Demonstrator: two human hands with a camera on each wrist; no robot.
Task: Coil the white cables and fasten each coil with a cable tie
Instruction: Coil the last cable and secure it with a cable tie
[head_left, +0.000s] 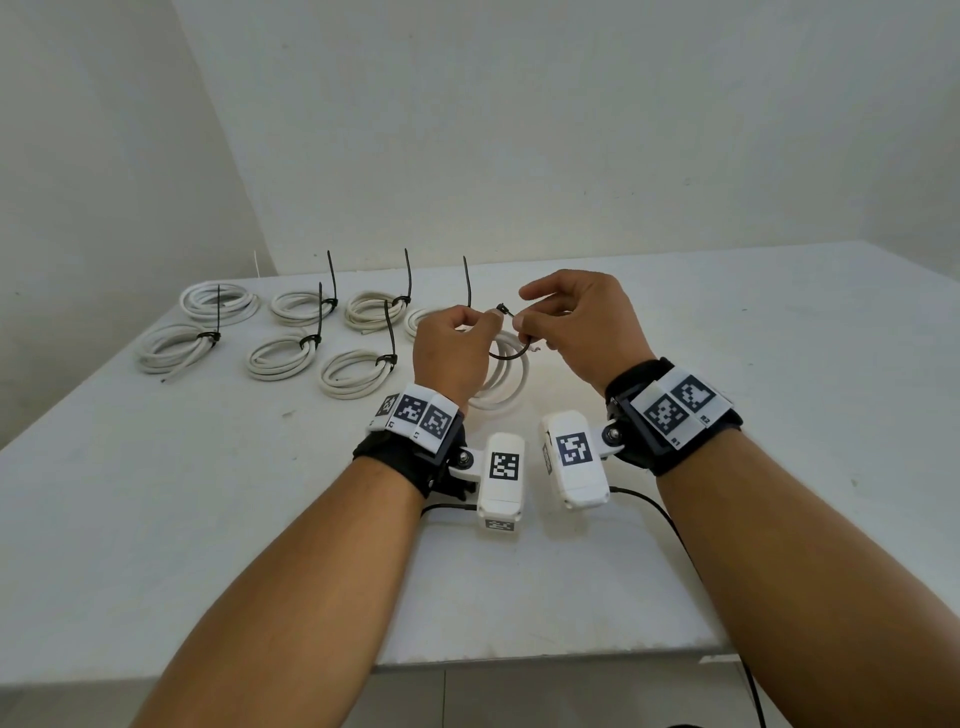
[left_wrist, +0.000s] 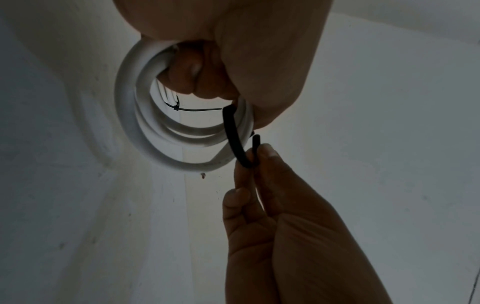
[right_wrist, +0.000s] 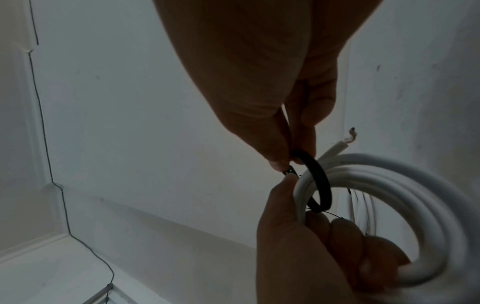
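My left hand (head_left: 480, 327) grips a white cable coil (head_left: 506, 376) and holds it upright just above the table. A black cable tie (head_left: 511, 354) loops around the strands at the top of the coil. My right hand (head_left: 522, 327) pinches the tie between thumb and forefinger, close to its head. In the left wrist view, the coil (left_wrist: 127, 115) hangs from my curled left fingers (left_wrist: 192, 70), and the tie (left_wrist: 233, 139) bends into the right hand's fingertips (left_wrist: 267, 152). In the right wrist view, the tie (right_wrist: 322, 181) circles the coil (right_wrist: 420, 185).
Several white coils fastened with black ties lie in two rows at the back left, from one coil (head_left: 176, 347) to another (head_left: 356, 373). One more (head_left: 423, 319) lies behind my left hand. The white table's front edge (head_left: 519, 661) is near. A black camera lead (head_left: 670, 519) trails off.
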